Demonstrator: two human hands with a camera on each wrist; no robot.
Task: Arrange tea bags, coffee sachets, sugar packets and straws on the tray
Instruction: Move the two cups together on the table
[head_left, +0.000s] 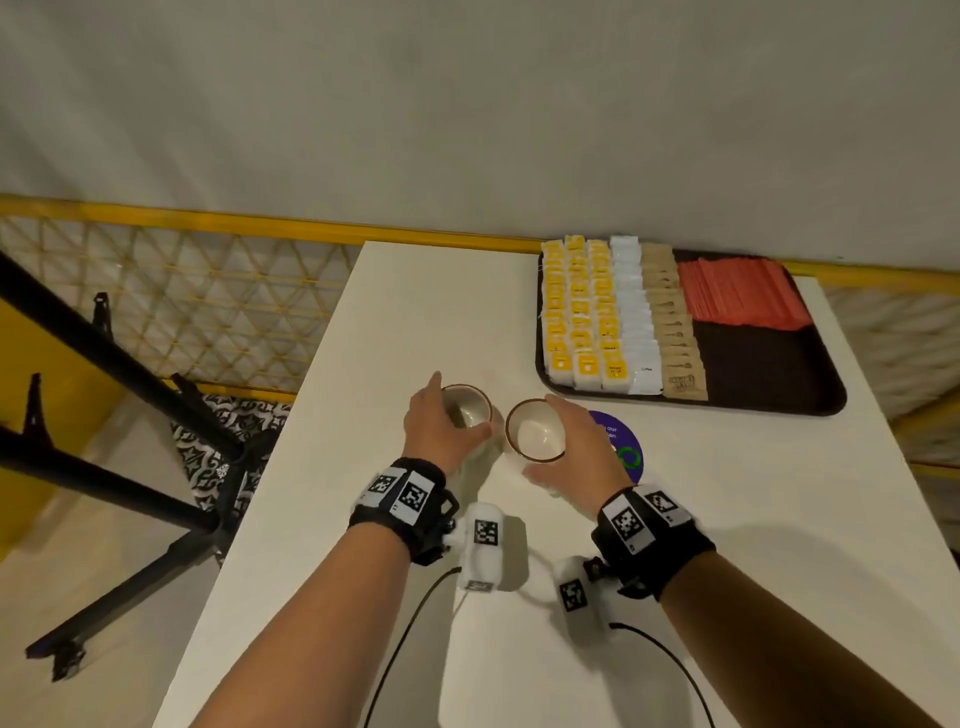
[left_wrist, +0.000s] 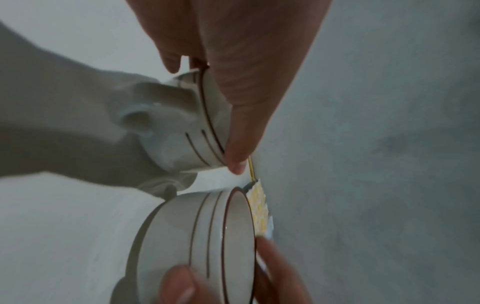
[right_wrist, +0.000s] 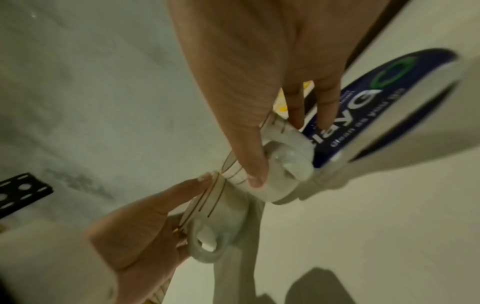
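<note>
Step in hand: both hands are on cups at the near middle of the white table (head_left: 727, 519), not on any packet; I judge this a side step, bringing cups toward the tray.
Left hand (head_left: 436, 431): fingers curled over the rim and side of the left cup (head_left: 467, 413), grasping it.
Right hand (head_left: 576, 447): fingers wrapped round the right cup (head_left: 535, 431), grasping it; this cup looks lifted, just beside the other.
Tray (head_left: 779, 384): dark, at the far right of the table, well apart from the hands.
Task's things: yellow tea bags (head_left: 579, 317), white coffee sachets (head_left: 636, 317), brown sugar packets (head_left: 672, 327) and red packets (head_left: 737, 293) lie in rows on the tray.
Straws: none that I can make out.
Under right hand: a round blue sticker (head_left: 623, 447).
Next move: probably carrying the cups to the tray's bare near-right corner, set down without disturbing the rows.
</note>
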